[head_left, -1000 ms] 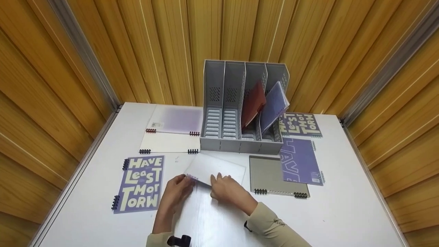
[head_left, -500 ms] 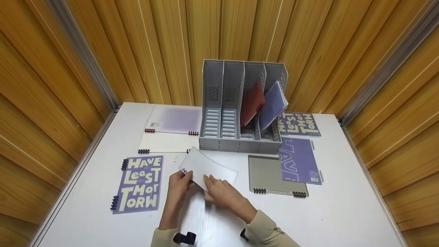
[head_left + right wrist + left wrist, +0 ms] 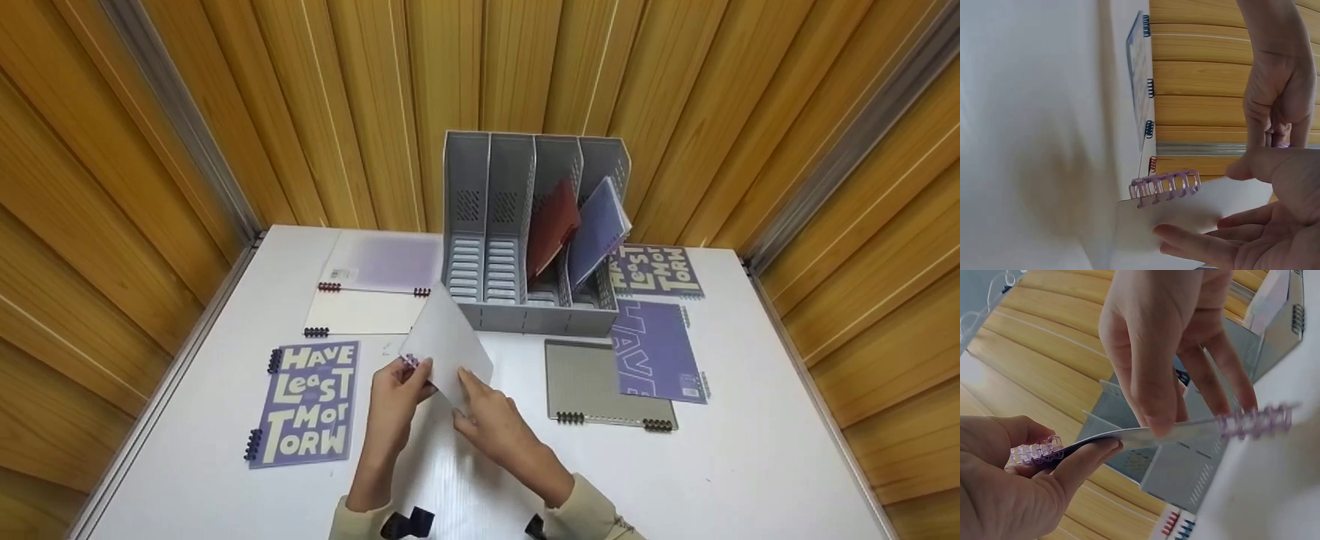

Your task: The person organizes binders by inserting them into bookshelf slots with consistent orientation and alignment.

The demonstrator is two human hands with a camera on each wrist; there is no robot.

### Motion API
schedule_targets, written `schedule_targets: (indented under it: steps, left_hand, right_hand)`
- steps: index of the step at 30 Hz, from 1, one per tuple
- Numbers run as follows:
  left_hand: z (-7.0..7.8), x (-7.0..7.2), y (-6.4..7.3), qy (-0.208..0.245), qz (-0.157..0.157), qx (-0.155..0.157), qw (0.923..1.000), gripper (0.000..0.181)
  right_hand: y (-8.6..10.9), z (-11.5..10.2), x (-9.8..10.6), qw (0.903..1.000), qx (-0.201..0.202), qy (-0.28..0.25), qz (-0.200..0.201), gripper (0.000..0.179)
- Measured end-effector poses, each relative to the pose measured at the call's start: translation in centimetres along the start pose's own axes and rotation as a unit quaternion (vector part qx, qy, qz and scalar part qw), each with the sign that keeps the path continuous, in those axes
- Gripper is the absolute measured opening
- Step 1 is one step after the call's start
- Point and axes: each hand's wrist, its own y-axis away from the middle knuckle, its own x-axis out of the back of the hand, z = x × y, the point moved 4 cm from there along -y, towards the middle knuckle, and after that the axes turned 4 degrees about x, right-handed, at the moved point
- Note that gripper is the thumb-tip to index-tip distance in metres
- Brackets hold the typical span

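Observation:
A white-faced loose-leaf notebook [image 3: 451, 341] with clear purple binding rings [image 3: 1165, 185] is held up over the table, tilted, just in front of the grey file rack [image 3: 525, 319]. My left hand [image 3: 396, 397] pinches its ringed edge between thumb and fingers, beside one ring cluster. My right hand [image 3: 499, 427] holds the near edge, with thumb and fingers on opposite faces of the notebook, as the left wrist view shows. Parts of the right fingers are hidden behind the notebook in that view.
A red notebook [image 3: 551, 229] and a purple notebook [image 3: 598, 232] lean in the rack's two right compartments. A lettered purple notebook [image 3: 311, 405] lies left. Pale ringed notebooks [image 3: 360, 311] lie behind it. At right lie a grey notebook [image 3: 585, 382] and more purple ones [image 3: 656, 349].
Both hands have lifted the notebook and tilted it more steeply, its far corner rising toward the rack's front. The right hand has shifted along its near edge. The other notebooks stay put.

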Motion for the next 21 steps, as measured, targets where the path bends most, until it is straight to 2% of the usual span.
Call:
schedule_targets:
  steps: [3,6,10,13,18,21]
  left_hand:
    - [1.3,-0.7,0.5,-0.019,-0.008,-0.031,0.9993,0.026]
    - [2.4,-1.5,0.9,-0.068,-0.014,-0.065,0.9955,0.028]
    - [3.5,-2.6,1.3,-0.153,-0.015,-0.103,0.9827,0.026]
    - [4.0,-3.5,1.7,-0.198,-0.025,-0.126,0.9718,0.023]
    - [4.4,-5.0,2.2,-0.239,-0.043,-0.167,0.9556,0.016]
    - [4.6,-6.1,2.4,-0.265,-0.044,-0.199,0.9425,0.025]
  right_hand:
    - [-0.1,-0.1,0.3,0.9985,-0.005,-0.053,0.015,0.061]
    - [-0.4,-0.2,0.7,0.9941,-0.007,-0.103,0.033,0.059]
    - [-0.8,-0.1,1.2,0.9827,-0.014,-0.179,0.046,0.057]
    - [-0.9,-0.1,1.6,0.9754,-0.007,-0.213,0.054,0.053]
    - [-0.9,-0.1,2.3,0.9790,0.014,-0.190,0.072,0.046]
    - [-0.8,0.0,2.6,0.9836,0.004,-0.163,0.078,0.043]
